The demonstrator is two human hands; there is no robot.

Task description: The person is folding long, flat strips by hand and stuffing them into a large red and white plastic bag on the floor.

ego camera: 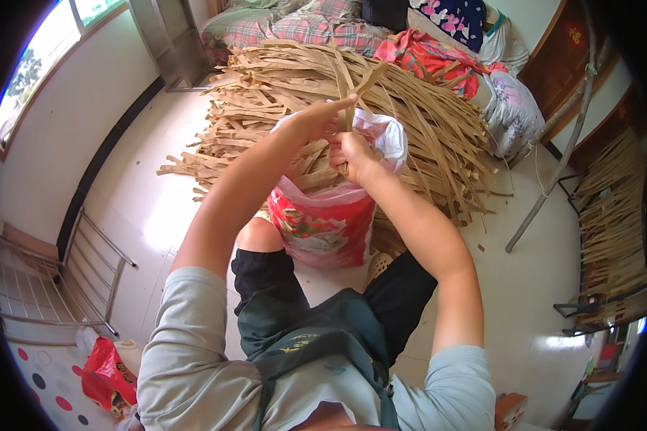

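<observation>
My right hand [353, 153] is closed around the lower end of a tan, flat plant strip [349, 119], above an open bag. Just above and to its left, my left hand [323, 118] touches the same strip, its forefinger stretched out along it; whether its other fingers grip the strip is hard to tell. Between my knees stands a red and white plastic bag [323, 229] with more tan strips [315, 172] inside. Behind the bag lies a large heap of long, flat, dried strips [280, 81].
A bed with plaid bedding [302, 27] is behind the heap. Wooden poles [563, 161] lean at the right, near more strips on a rack [614, 226]. Metal racks [94, 269] lie at the left. A red bag [108, 372] sits at the lower left.
</observation>
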